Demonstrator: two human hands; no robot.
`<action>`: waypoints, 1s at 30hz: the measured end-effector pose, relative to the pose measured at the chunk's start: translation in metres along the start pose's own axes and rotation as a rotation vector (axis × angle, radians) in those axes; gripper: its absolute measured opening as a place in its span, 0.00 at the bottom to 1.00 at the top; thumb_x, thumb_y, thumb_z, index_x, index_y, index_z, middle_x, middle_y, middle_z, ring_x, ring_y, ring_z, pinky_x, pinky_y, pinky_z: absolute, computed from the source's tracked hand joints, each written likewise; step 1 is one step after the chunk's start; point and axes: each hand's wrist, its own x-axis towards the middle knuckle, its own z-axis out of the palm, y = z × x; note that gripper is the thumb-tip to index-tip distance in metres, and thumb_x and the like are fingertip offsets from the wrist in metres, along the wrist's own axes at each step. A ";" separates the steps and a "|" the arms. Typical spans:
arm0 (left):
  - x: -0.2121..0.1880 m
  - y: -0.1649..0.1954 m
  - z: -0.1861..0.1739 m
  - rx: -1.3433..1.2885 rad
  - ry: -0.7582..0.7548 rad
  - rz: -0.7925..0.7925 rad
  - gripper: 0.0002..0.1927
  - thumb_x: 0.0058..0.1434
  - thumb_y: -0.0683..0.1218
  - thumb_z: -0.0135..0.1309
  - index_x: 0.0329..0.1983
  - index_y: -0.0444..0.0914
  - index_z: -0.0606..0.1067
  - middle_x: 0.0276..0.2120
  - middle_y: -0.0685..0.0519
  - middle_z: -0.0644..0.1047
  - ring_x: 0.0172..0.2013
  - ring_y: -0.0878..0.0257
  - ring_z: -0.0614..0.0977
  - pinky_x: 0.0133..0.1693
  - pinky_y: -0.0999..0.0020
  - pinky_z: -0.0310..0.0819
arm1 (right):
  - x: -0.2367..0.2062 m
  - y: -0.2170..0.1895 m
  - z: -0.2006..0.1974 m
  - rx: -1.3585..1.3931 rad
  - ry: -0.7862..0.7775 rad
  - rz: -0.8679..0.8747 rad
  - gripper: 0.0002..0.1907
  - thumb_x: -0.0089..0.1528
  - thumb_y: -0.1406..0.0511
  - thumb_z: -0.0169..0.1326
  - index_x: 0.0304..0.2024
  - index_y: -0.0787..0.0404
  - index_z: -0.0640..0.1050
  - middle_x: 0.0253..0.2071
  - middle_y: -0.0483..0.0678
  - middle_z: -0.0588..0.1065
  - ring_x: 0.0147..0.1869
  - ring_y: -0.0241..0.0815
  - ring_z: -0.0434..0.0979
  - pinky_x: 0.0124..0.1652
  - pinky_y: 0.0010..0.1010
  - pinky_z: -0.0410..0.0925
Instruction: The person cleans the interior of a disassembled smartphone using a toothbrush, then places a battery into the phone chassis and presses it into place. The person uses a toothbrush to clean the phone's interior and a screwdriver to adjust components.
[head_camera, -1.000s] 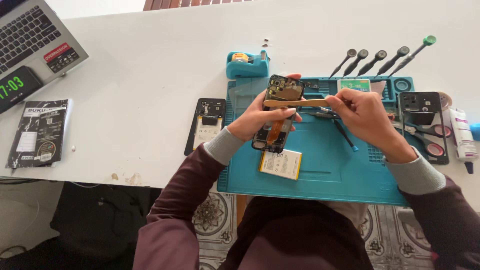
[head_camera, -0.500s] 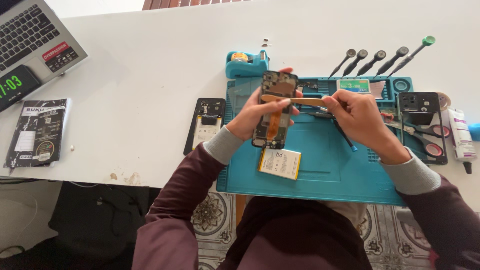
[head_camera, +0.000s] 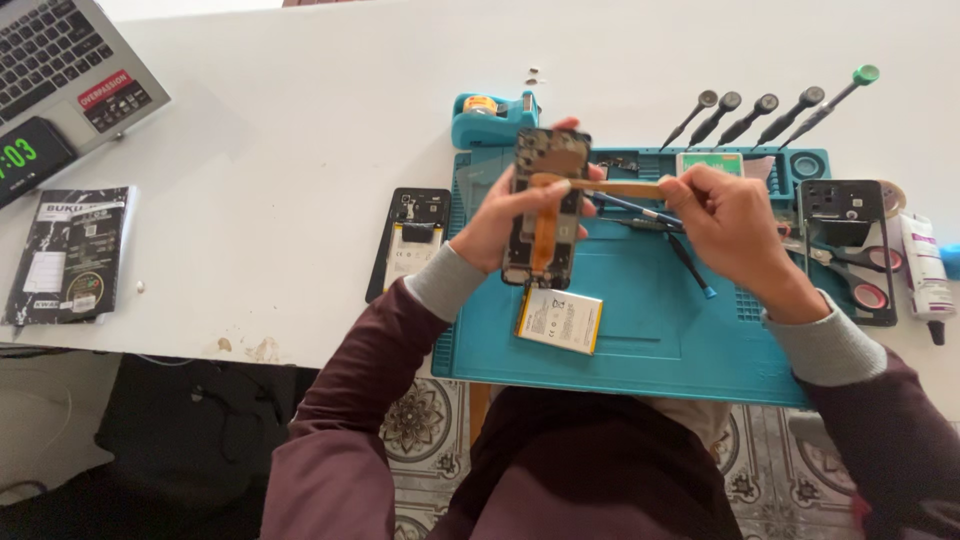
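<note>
My left hand holds an opened phone upright above the teal work mat, its inner boards and an orange flex strip facing me. In my right hand I grip a thin wooden-handled brush whose tip rests on the phone's upper part. A loose white phone battery lies on the mat just below the phone.
A second opened phone lies on the white table left of the mat. Several screwdrivers fan out at the back right, near a phone frame, scissors and a glue tube. A laptop and a booklet sit far left.
The phone has been tilted from lying sideways to standing upright in my left hand. My right hand with the brush stayed at its top edge.
</note>
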 end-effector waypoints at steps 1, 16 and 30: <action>0.000 0.002 -0.004 -0.044 0.008 0.018 0.46 0.65 0.48 0.59 0.80 0.48 0.47 0.59 0.40 0.72 0.50 0.50 0.82 0.48 0.50 0.85 | 0.000 0.001 0.000 0.006 0.009 0.007 0.19 0.72 0.58 0.53 0.34 0.66 0.79 0.17 0.40 0.65 0.19 0.28 0.58 0.20 0.25 0.50; 0.000 0.002 -0.014 -0.088 0.029 0.083 0.45 0.66 0.48 0.57 0.80 0.50 0.47 0.62 0.37 0.71 0.51 0.49 0.82 0.48 0.49 0.85 | -0.002 0.006 -0.003 0.032 0.129 -0.064 0.20 0.76 0.59 0.51 0.36 0.67 0.78 0.22 0.41 0.67 0.23 0.26 0.59 0.22 0.23 0.52; 0.011 -0.003 0.007 -0.090 0.014 0.054 0.45 0.66 0.46 0.58 0.80 0.49 0.47 0.65 0.38 0.69 0.53 0.45 0.82 0.48 0.49 0.85 | 0.000 0.015 -0.020 0.112 0.154 -0.030 0.19 0.75 0.59 0.50 0.35 0.67 0.78 0.19 0.38 0.65 0.21 0.24 0.57 0.21 0.22 0.50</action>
